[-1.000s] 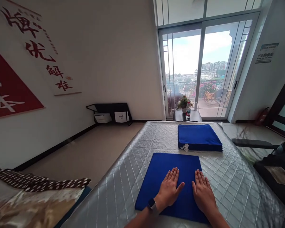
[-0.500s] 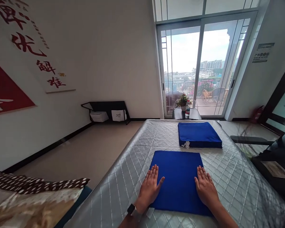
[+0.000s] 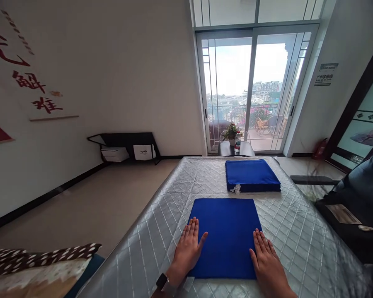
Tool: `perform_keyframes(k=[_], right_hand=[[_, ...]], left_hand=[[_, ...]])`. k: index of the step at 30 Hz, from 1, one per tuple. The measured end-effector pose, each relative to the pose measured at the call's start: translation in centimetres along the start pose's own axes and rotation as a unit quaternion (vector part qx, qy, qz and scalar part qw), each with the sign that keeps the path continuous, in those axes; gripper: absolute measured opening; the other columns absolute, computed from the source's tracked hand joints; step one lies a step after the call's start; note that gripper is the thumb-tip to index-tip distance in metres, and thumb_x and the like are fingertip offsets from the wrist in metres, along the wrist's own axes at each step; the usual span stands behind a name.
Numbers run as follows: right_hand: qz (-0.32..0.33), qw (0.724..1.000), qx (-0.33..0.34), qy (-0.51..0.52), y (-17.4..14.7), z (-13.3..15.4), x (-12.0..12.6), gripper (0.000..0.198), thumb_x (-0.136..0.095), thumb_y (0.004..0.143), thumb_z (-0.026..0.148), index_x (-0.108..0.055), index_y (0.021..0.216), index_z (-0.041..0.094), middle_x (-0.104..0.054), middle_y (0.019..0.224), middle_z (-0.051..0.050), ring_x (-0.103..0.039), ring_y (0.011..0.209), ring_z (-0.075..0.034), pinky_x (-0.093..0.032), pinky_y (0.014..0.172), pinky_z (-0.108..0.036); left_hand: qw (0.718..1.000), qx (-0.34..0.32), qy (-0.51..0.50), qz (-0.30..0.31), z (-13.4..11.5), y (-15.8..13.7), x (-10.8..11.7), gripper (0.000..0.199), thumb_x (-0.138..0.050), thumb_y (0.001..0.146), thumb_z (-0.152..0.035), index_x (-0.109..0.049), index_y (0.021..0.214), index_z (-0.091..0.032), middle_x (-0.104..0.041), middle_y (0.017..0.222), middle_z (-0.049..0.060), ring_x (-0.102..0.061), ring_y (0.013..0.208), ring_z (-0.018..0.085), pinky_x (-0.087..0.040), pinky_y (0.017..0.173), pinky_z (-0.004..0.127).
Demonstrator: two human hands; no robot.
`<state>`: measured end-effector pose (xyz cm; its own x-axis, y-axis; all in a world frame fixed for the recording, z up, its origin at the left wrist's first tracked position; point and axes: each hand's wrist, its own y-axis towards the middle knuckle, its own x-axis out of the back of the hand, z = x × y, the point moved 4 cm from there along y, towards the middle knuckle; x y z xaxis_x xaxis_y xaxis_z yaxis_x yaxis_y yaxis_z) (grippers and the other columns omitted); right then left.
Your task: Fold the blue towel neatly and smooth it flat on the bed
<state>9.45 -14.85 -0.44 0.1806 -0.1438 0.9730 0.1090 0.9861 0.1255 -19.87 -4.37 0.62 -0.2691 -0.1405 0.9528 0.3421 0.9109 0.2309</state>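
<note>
The fingers of the left hand (image 3: 186, 250) are lying flat and close together, thumb spread inward, along the left edge of a blue fabric square (image 3: 225, 238); the right hand (image 3: 269, 260) is doing pretty much the same on the right edge, palm down, thumb out. The square is resting on a silver quilted cover (image 3: 161, 231), right between the hands, and a pale tag (image 3: 189, 283) is poking out by its near left corner, too blurry to read. A smartwatch (image 3: 162, 281) is sitting on the left wrist. Just beyond, a blue fabric stack (image 3: 251, 171) is showing white tags (image 3: 236, 189), also unreadable for me. Farther back a red-capped bottle (image 3: 237, 142) is standing beside a potted plant (image 3: 232, 133), label too small. A white bag (image 3: 143, 152) is showing black print I can't make out, while a wall scroll (image 3: 27, 80) is displaying 解难 in red.
</note>
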Motion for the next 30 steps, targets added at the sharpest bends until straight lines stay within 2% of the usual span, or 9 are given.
perform_keyframes(k=[2,4,9,12,16,23,25,27,30], right_hand=[[0.004,1.0,-0.005,0.009,-0.1,0.1,0.0,0.065,-0.021,0.102,0.043,-0.025,0.158,0.012,-0.019,0.166,-0.006,-0.014,0.154,-0.021,-0.016,0.126,-0.042],[0.006,1.0,-0.007,0.012,0.0,0.1,0.0,0.064,-0.021,0.102,0.043,-0.025,0.158,0.011,-0.019,0.166,-0.007,-0.014,0.154,-0.021,-0.016,0.126,-0.043],[-0.002,1.0,0.014,-0.01,-0.1,-0.1,-0.6,0.061,-0.028,0.1,0.037,-0.034,0.155,0.013,-0.023,0.165,-0.007,-0.018,0.154,-0.023,-0.018,0.125,-0.045],[-0.006,0.999,0.041,-0.015,-0.1,-0.1,-0.9,0.058,-0.031,0.098,0.032,-0.04,0.154,0.017,-0.024,0.164,-0.005,-0.019,0.153,-0.023,-0.019,0.125,-0.046],[0.007,1.0,0.01,-0.008,0.2,-0.3,-0.9,0.063,-0.027,0.099,0.038,-0.035,0.155,0.01,-0.022,0.164,-0.008,-0.02,0.153,-0.024,-0.02,0.125,-0.046],[-0.01,1.0,0.002,0.013,0.3,-0.3,-0.9,0.065,-0.023,0.1,0.04,-0.029,0.157,0.009,-0.019,0.166,-0.006,-0.015,0.154,-0.022,-0.017,0.126,-0.045],[-0.014,1.0,0.004,0.01,0.2,-0.4,-1.1,0.065,-0.023,0.1,0.04,-0.029,0.157,0.01,-0.02,0.166,-0.006,-0.015,0.154,-0.022,-0.018,0.126,-0.045],[-0.013,1.0,0.007,0.002,0.2,-0.5,-1.2,0.065,-0.022,0.1,0.039,-0.03,0.157,0.01,-0.02,0.165,-0.006,-0.016,0.154,-0.022,-0.018,0.126,-0.045],[-0.012,1.0,0.014,-0.008,0.1,-0.4,-1.0,0.065,-0.021,0.1,0.039,-0.031,0.156,0.009,-0.021,0.165,-0.007,-0.017,0.154,-0.022,-0.018,0.126,-0.045]], left_hand=[[1.0,-0.007,-0.008,0.017,-2.1,0.1,0.1,0.073,-0.015,0.103,-0.061,-0.015,0.161,-0.016,-0.028,0.164,0.013,-0.026,0.152,0.027,-0.032,0.12,0.047],[0.997,-0.053,-0.023,0.046,-5.7,0.1,0.0,0.074,-0.017,0.103,-0.062,-0.015,0.161,-0.015,-0.024,0.165,0.013,-0.024,0.152,0.027,-0.032,0.121,0.046],[0.962,-0.254,-0.076,0.065,-16.6,-0.1,-0.8,0.069,-0.02,0.105,-0.056,-0.007,0.162,-0.019,-0.018,0.167,0.007,-0.019,0.154,0.023,-0.024,0.126,0.043],[0.952,-0.286,-0.092,0.063,-18.9,0.2,-1.6,0.069,-0.024,0.105,-0.056,-0.006,0.162,-0.021,-0.016,0.168,0.005,-0.016,0.154,0.021,-0.02,0.127,0.04],[0.965,-0.247,-0.056,0.069,-15.8,0.4,-2.2,0.071,-0.027,0.104,-0.058,-0.009,0.162,-0.02,-0.02,0.167,0.007,-0.02,0.154,0.022,-0.025,0.125,0.041],[0.996,-0.074,0.004,0.041,-3.8,-3.3,-0.3,0.071,-0.028,0.104,-0.059,-0.004,0.16,-0.023,-0.023,0.166,0.008,-0.028,0.151,0.025,-0.033,0.121,0.044],[0.999,-0.027,0.012,0.026,-1.3,-4.6,0.1,0.071,-0.026,0.104,-0.059,0.0,0.16,-0.023,-0.021,0.166,0.008,-0.028,0.151,0.026,-0.034,0.12,0.046],[1.0,0.001,0.017,0.019,-0.1,-5.6,0.5,0.073,-0.026,0.104,-0.06,0.002,0.16,-0.023,-0.019,0.167,0.008,-0.027,0.152,0.027,-0.033,0.12,0.048],[1.0,0.015,0.015,0.019,-0.1,-6.2,1.0,0.077,-0.029,0.102,-0.063,0.002,0.159,-0.022,-0.015,0.167,0.008,-0.025,0.152,0.028,-0.032,0.121,0.047]])
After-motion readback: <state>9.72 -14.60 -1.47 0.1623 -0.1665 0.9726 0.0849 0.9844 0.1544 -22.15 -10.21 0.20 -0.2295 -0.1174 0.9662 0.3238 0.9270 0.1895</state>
